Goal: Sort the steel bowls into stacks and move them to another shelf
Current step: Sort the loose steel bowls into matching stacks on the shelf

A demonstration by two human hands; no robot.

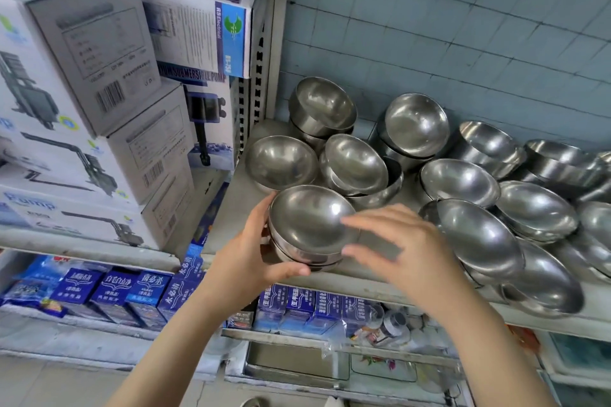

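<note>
Several steel bowls lie loose and in small piles on a grey shelf (238, 208). At the shelf's front edge, my left hand (251, 258) grips a short stack of nested bowls (310, 225) from its left side, thumb under the rim. My right hand (403, 248) hovers just right of that stack with fingers spread, blurred, holding nothing. A single bowl (281, 160) sits behind the stack, and a tilted pile (357, 165) stands beside it. More bowls (479, 235) crowd the shelf's right half.
White pump boxes (99, 102) are stacked on the shelf to the left. A perforated upright post (261, 43) separates the two bays. Blue product boxes (139, 291) fill the shelf below. A tiled wall (463, 26) backs the bowls.
</note>
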